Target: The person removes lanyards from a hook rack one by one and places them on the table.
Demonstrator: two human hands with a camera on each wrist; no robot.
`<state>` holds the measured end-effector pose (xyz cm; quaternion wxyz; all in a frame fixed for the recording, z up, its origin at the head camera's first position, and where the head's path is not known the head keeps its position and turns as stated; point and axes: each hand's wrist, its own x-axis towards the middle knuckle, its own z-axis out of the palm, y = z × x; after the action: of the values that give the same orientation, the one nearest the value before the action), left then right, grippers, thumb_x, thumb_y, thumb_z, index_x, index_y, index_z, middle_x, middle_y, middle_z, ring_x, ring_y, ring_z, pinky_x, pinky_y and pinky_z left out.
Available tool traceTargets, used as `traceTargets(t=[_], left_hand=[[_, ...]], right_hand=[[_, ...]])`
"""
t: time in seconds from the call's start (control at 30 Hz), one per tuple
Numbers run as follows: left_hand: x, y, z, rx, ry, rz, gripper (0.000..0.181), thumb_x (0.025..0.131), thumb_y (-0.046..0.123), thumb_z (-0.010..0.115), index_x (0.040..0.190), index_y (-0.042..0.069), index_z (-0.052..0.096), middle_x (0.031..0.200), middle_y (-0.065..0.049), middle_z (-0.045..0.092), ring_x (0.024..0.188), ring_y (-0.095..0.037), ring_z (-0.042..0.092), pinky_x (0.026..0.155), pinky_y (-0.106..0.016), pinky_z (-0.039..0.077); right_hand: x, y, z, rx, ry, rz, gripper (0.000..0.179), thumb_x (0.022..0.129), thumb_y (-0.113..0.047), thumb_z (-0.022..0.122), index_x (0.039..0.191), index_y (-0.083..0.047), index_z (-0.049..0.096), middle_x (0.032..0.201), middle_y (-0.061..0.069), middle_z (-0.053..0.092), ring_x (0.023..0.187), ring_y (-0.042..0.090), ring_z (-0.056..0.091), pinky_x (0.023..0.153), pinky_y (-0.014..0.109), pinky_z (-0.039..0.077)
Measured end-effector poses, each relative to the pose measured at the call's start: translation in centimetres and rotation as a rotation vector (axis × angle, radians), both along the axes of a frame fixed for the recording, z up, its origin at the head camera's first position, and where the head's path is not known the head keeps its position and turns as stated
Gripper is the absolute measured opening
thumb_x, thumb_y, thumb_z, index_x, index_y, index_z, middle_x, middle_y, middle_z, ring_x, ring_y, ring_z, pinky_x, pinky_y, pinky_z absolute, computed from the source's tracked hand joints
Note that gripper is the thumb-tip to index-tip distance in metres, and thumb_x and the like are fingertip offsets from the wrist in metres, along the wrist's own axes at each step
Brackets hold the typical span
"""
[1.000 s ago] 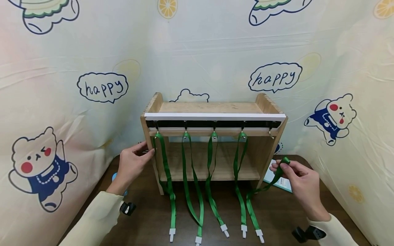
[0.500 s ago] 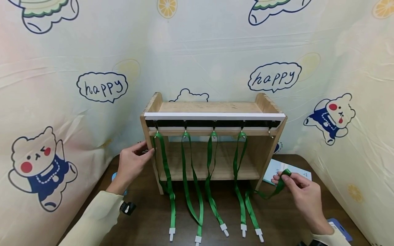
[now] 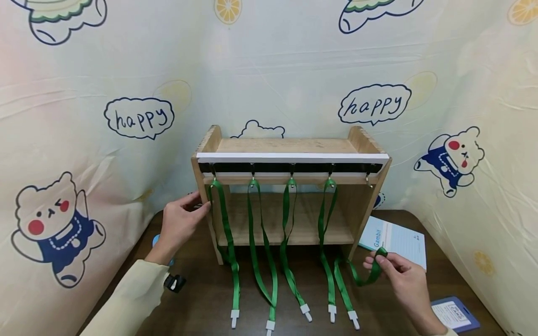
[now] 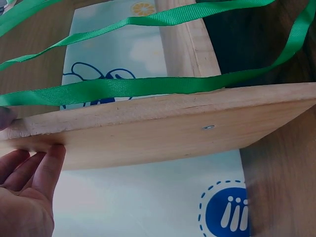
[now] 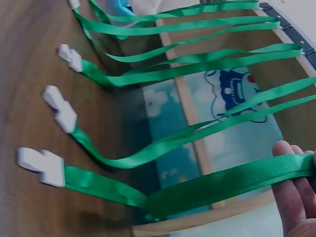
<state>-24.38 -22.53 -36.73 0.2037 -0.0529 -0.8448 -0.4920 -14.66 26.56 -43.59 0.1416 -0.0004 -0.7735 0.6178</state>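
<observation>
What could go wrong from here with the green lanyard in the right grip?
The held lanyard could tangle with the hanging lanyard next to it, since their white clips lie close together. It might also catch on the wooden shelf, as it runs close by the front leg. And the blue card holder lies near the right grip, so a low swing may knock it.

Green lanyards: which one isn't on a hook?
The far-right lanyard, held by the right hand. The far-right hook is bare, while the other four each carry a lanyard.
</observation>
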Motion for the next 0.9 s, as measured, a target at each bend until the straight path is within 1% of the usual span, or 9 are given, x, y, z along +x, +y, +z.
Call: traceTargets(t=[0.17,0.33,0.47,0.57,0.7,0.83,0.9], left_hand=[[0.1,0.0,0.0,-0.002,-0.002,0.005,0.051,0.095,0.032,0.072,0.137,0.004,0.063,0.121,-0.02,0.073,0.089,0.015,0.06,0.074,-0.008,0.054],[0.2,0.0,0.0,-0.003,-0.007,0.004,0.051,0.095,0.031,0.071,0.138,0.004,0.063,0.121,-0.02,0.073,0.089,0.016,0.059,0.074,-0.008,0.054],[0.3,0.0,-0.1,-0.002,-0.004,0.003,0.051,0.095,0.03,0.071,0.138,0.004,0.063,0.121,-0.02,0.073,0.089,0.015,0.06,0.073,-0.008,0.054],[0.2,0.0,-0.1,0.0,-0.002,0.005,0.05,0.095,0.03,0.071,0.137,0.004,0.063,0.12,-0.02,0.073,0.089,0.014,0.061,0.073,-0.008,0.054],[0.2,0.1,-0.1,0.001,-0.005,0.002,0.051,0.095,0.032,0.072,0.137,0.004,0.063,0.12,-0.02,0.073,0.089,0.013,0.061,0.073,-0.008,0.054],[0.0,0.1,0.0,0.011,-0.009,-0.002,0.052,0.095,0.032,0.072,0.138,0.005,0.063,0.12,-0.019,0.073,0.09,0.012,0.062,0.073,-0.008,0.054],[0.0,0.1,0.1,0.014,-0.007,-0.003,0.051,0.095,0.032,0.072,0.138,0.005,0.063,0.121,-0.02,0.073,0.09,0.011,0.062,0.073,-0.008,0.054]], right_hand=[[0.2,-0.2,-1.3,0.013,-0.051,-0.022,0.036,0.102,-0.02,0.061,0.113,0.013,0.068,0.09,-0.009,0.08,0.082,0.009,0.078,0.069,0.026,0.062],[0.4,-0.4,-2.5,0.005,-0.068,-0.016,0.036,0.103,-0.018,0.06,0.113,0.016,0.066,0.092,-0.013,0.079,0.082,0.007,0.077,0.069,0.024,0.062],[0.4,-0.5,-3.4,0.033,-0.1,-0.025,0.036,0.103,-0.019,0.059,0.114,0.014,0.067,0.092,-0.014,0.078,0.082,0.007,0.077,0.07,0.023,0.062],[0.3,-0.4,-4.0,0.043,-0.129,-0.034,0.037,0.104,-0.021,0.059,0.116,0.013,0.067,0.092,-0.009,0.08,0.082,0.008,0.077,0.07,0.023,0.062],[-0.1,-0.3,-4.8,0.062,-0.162,-0.047,0.037,0.103,-0.022,0.06,0.117,0.011,0.068,0.093,0.002,0.081,0.081,0.008,0.077,0.07,0.023,0.062],[-0.8,0.0,-5.4,0.092,-0.208,-0.054,0.035,0.102,-0.022,0.061,0.116,0.009,0.07,0.095,0.009,0.081,0.081,0.007,0.077,0.07,0.022,0.061],[-1.3,0.2,-5.8,0.111,-0.234,-0.057,0.033,0.102,-0.022,0.062,0.116,0.007,0.071,0.095,0.01,0.081,0.08,0.006,0.077,0.071,0.019,0.06]])
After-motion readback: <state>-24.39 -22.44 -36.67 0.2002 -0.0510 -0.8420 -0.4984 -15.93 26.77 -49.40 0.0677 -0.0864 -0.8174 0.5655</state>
